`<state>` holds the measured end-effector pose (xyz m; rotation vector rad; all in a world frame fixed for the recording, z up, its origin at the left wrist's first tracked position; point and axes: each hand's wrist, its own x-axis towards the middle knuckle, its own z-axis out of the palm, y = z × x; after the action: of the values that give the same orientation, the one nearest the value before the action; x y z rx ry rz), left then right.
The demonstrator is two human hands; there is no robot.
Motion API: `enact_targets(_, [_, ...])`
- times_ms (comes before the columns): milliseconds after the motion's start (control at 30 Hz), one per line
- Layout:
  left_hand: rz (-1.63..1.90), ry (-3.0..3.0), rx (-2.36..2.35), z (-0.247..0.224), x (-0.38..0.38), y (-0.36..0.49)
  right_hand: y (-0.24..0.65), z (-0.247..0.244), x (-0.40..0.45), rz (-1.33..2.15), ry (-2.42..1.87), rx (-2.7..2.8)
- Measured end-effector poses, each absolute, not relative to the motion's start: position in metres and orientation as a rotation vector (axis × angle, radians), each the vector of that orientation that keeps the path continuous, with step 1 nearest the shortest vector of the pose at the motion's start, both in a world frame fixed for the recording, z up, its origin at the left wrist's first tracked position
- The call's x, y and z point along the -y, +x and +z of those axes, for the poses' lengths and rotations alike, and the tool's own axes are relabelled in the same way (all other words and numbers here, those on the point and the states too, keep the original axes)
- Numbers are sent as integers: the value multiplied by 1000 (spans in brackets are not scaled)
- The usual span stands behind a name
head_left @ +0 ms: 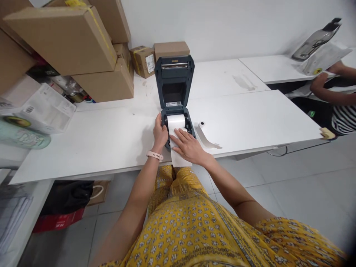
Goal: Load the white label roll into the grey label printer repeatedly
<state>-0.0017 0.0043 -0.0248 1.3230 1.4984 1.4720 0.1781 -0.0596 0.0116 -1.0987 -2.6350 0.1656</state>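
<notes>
A dark label printer (174, 81) stands on the white table with its lid raised. Inside it lies a white paper roll (176, 121), and a strip of its paper (180, 159) runs out over the front edge. My left hand (160, 132) rests against the printer's left side, its fingers partly hidden. With fingers stretched out flat, my right hand (187, 145) presses on the paper strip at the printer's front. Just right of the printer, a small roll with a loose paper tail (205, 137) lies on the table.
Cardboard boxes (63, 40) are stacked at the back left, with two smaller boxes behind the printer. A white box (44, 107) and a green bottle (26, 133) are at the far left. Another person's arm (330, 92) and a clear bottle (317, 39) are at the right.
</notes>
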Motion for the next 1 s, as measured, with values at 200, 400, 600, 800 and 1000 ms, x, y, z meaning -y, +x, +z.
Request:
enact_targets(200, [1479,1329,-1457,-29,-8,-4,179,7,67,148,-1087,2602])
enact_targets(400, [1481,1357,-1468,-31,-8,-4,184,3,65,141,-1051,2590])
enact_targets(600, [1498,1321,-1444,-27,-11,-3,183,5,72,128,-1077,2589])
enact_targets(800, [1450,1127,-1505,-22,23,11,187,9,81,259,-1049,2547])
enact_targets(1000, [1384,969,-1384,-22,73,21,224,83,7,461,-837,2075])
